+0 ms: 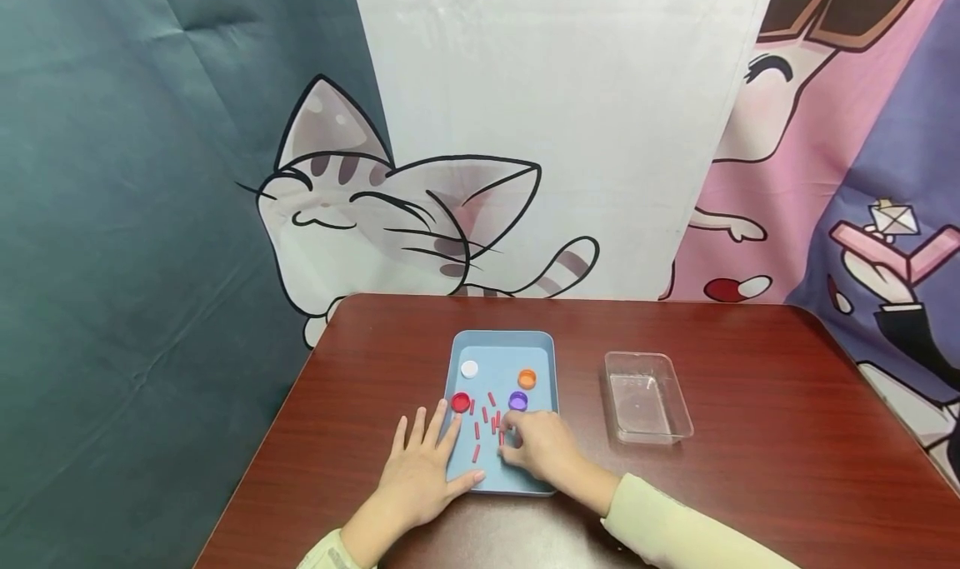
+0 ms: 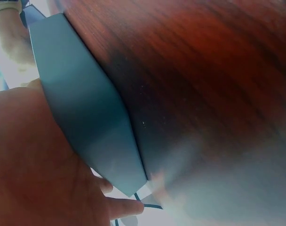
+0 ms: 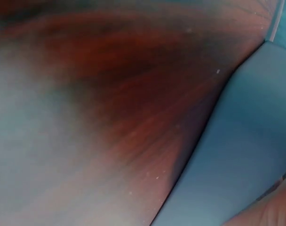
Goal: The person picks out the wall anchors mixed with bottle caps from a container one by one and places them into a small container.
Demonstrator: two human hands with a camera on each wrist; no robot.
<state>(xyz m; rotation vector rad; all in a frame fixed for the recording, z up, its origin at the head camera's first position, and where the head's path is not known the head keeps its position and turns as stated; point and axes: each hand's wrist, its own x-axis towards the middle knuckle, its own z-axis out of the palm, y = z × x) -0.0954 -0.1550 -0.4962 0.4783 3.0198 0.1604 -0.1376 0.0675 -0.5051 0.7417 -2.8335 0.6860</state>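
Observation:
A light blue tray (image 1: 517, 477) lies on the table in the head view, with several short red sticks (image 1: 477, 431) scattered on it. My left hand (image 1: 420, 473) spreads its fingers along the tray's left edge, with the thumb over its front left corner. Over the tray's right side, my right hand (image 1: 543, 444) has its thumb and index finger curled around one small red stick (image 1: 502, 439). Behind the sticks are a red cap (image 1: 461, 402), a purple cap (image 1: 518, 401), an orange cap (image 1: 527, 378) and a white cap (image 1: 469, 369).
To the right of the tray stands a clear plastic box (image 1: 647, 398). The brown wooden table (image 1: 765, 436) reaches back to a hanging cloth (image 1: 562, 94) with cartoon prints. In the left wrist view, the tray's side wall (image 2: 86, 103) shows beside the palm.

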